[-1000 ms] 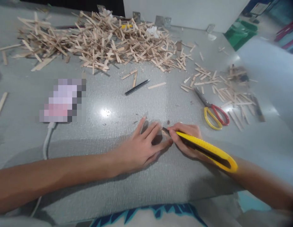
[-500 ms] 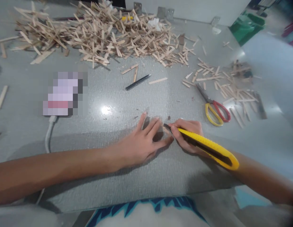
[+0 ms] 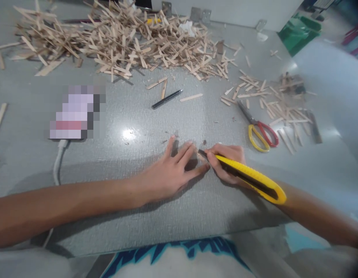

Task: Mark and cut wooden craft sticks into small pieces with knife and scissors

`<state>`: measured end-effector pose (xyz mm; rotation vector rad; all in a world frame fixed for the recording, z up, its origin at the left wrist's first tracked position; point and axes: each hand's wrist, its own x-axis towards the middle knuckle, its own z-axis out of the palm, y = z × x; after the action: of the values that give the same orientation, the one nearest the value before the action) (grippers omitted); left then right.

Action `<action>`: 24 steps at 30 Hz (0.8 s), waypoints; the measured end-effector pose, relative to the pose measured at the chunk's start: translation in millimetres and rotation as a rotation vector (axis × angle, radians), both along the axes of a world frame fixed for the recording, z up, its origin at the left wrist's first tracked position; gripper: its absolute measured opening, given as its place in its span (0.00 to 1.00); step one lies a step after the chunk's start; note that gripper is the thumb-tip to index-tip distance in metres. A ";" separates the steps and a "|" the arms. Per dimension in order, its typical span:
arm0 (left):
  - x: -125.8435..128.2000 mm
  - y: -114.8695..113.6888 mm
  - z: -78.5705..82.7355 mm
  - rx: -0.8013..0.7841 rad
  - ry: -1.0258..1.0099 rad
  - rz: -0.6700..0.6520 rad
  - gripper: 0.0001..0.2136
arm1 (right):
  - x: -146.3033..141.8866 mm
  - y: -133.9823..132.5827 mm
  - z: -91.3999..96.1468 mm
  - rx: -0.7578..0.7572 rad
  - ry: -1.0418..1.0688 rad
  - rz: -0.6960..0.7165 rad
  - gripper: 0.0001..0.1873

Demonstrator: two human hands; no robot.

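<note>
My left hand (image 3: 170,172) lies flat on the grey table (image 3: 138,216), fingers spread, pressing down a small piece of wooden stick (image 3: 200,156) that is mostly hidden under the fingertips. My right hand (image 3: 228,162) grips a yellow utility knife (image 3: 248,177), whose dark blade tip touches the stick piece right beside my left fingertips. The knife's handle runs back over my right wrist.
A big heap of wooden sticks (image 3: 124,42) covers the far side of the table. A black pen (image 3: 166,99) and loose sticks lie in the middle. Red-and-yellow scissors (image 3: 258,129) and more cut sticks (image 3: 283,108) are at the right. A white cable (image 3: 58,162) lies at the left.
The hands stay together at the same spot with the knife on the stick piece; only the view has shifted slightly.
</note>
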<state>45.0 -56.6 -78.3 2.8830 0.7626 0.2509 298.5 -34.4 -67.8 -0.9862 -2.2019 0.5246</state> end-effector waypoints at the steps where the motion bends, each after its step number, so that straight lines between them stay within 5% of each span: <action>1: -0.1 0.0 0.5 -0.004 0.001 0.002 0.31 | 0.2 0.1 -0.4 -0.001 0.003 0.008 0.11; 24: 1.3 -0.9 -3.2 0.031 -0.014 -0.006 0.32 | -1.8 -3.6 -2.4 0.071 0.035 0.020 0.08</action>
<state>46.3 -57.4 -81.6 2.9087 0.7539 0.2849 296.7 -38.0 -70.2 -0.9125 -2.1861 0.4651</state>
